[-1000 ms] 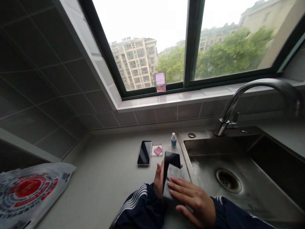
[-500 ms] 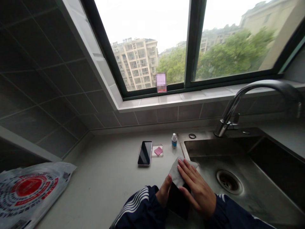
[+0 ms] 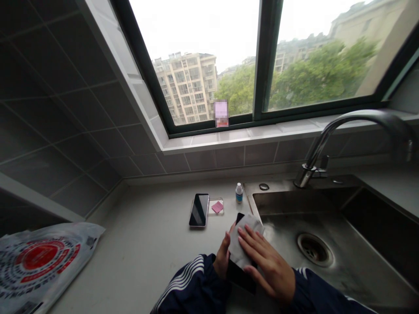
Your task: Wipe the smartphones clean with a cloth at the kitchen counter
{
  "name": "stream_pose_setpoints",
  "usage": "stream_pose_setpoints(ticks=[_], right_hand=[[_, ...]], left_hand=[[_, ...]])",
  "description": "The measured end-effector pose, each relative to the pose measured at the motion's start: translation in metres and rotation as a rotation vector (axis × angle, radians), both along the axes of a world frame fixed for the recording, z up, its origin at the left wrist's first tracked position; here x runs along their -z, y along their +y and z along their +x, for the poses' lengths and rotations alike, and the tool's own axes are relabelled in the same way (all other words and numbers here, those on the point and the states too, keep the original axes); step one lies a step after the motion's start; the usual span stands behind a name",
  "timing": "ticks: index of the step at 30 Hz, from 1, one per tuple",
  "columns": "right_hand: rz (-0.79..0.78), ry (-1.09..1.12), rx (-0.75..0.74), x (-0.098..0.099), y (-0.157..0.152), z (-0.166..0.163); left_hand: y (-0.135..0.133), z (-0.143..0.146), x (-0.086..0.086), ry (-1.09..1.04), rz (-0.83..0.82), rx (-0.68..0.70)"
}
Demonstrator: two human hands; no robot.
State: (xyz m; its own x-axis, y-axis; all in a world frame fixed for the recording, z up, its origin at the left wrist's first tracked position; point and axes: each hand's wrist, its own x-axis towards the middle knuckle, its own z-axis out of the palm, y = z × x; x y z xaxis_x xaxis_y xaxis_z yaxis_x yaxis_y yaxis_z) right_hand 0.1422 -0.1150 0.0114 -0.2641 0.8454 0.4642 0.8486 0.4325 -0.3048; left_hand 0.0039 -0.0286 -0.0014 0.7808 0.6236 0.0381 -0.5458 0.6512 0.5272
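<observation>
My left hand (image 3: pixel 223 255) grips the left edge of a black phone (image 3: pixel 240 274), which is held nearly flat over the counter beside the sink. My right hand (image 3: pixel 266 263) lies on top of it with fingers stretched out, pressing a white wipe (image 3: pixel 242 237) against the phone's face. Only the phone's far corner and near end show around the wipe and hand. A second black phone (image 3: pixel 199 209) lies flat on the counter farther back, next to a clear case (image 3: pixel 217 206) with a pink piece in it. A small white bottle with a blue label (image 3: pixel 239 192) stands behind them.
A steel sink (image 3: pixel 327 235) with a drain (image 3: pixel 314 248) lies to the right, and a curved tap (image 3: pixel 343 131) arches over it. A printed plastic bag (image 3: pixel 39 261) rests at the left on the grey counter (image 3: pixel 147 244). Tiled wall and a window ledge (image 3: pixel 248 135) run behind.
The black phone went from upright in my left hand to lying low and nearly flat. My right hand and the wipe moved onto it, slid far along it, then drew back toward me.
</observation>
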Motion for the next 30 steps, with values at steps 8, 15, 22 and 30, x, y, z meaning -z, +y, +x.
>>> stream_pose_setpoints(ticks=[8, 15, 22, 30], right_hand=[[0.006, 0.118, -0.251, -0.01, -0.008, -0.005], [-0.016, 0.206, -0.273, -0.013, -0.01, -0.002], [-0.067, 0.242, -0.282, -0.012, -0.007, 0.0], [-0.191, 0.448, -0.166, -0.01, -0.01, -0.006]], left_hand=[[0.008, 0.001, -0.023, 0.098, -0.192, 0.081], [0.01, -0.001, -0.017, 0.086, -0.227, 0.077], [0.01, 0.0, -0.017, 0.095, -0.226, 0.075], [0.001, 0.003, -0.022, 0.104, -0.145, 0.093]])
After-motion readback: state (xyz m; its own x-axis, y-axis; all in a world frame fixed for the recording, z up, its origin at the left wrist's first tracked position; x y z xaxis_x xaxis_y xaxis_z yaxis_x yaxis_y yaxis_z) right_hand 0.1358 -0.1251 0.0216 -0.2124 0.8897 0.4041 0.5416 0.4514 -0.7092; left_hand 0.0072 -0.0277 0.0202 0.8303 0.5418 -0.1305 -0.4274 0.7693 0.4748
